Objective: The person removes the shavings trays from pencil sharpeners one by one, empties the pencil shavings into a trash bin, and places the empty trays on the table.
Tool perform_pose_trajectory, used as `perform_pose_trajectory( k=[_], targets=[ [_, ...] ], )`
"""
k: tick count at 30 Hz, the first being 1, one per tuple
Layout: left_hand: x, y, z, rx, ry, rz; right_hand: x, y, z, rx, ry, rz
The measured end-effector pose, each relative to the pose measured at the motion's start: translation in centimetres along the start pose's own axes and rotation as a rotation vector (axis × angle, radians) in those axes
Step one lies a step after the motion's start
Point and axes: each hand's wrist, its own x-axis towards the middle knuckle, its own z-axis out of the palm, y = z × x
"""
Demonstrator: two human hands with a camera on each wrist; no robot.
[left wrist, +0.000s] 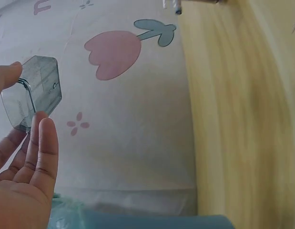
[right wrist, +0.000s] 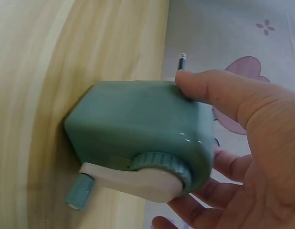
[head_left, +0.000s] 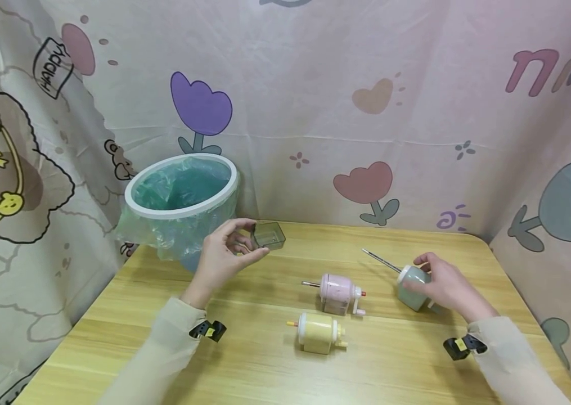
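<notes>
My left hand [head_left: 225, 250] pinches a clear smoky-grey shavings drawer [head_left: 269, 235] by its edge, over the back of the table near the bin. In the left wrist view the drawer [left wrist: 42, 86] sits between thumb and fingertips. My right hand [head_left: 444, 284] grips a green crank pencil sharpener [head_left: 413, 288] at the table's right side, thumb on one face and fingers round the other. A pencil [head_left: 381, 260] sticks out of its front, pointing back left. The right wrist view shows the sharpener's white crank arm [right wrist: 133, 180] with a green knob.
A pink sharpener [head_left: 337, 291] and a yellow sharpener [head_left: 317, 333] stand mid-table, each with a pencil in its front. At the back left is a bin with a white rim [head_left: 184, 213] and a green plastic liner. A printed cloth [head_left: 285, 101] hangs behind the wooden table [head_left: 244, 360].
</notes>
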Motion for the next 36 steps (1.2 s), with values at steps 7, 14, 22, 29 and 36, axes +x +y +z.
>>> perform_pose_trajectory(
  k=[7,14,22,29,36],
  targets=[
    [-1.0,-0.2,1.0,-0.044,-0.034,-0.014,-0.3,0.2,0.4,-0.003,-0.011,0.046],
    [-1.9,-0.5,1.3,-0.093,-0.061,-0.043,-0.7,0.7,0.7,0.008,-0.005,0.045],
    [-2.6,-0.4,1.8,-0.141,-0.090,-0.030,-1.7,0.7,0.7,0.035,0.030,0.039],
    [-3.7,0.4,2.4,-0.134,-0.128,0.014,-3.1,-0.8,0.2,0.049,0.078,-0.003],
    [-4.7,1.0,2.9,-0.165,-0.164,0.028,-4.5,-3.3,-0.4,0.059,0.118,-0.062]
  ],
)
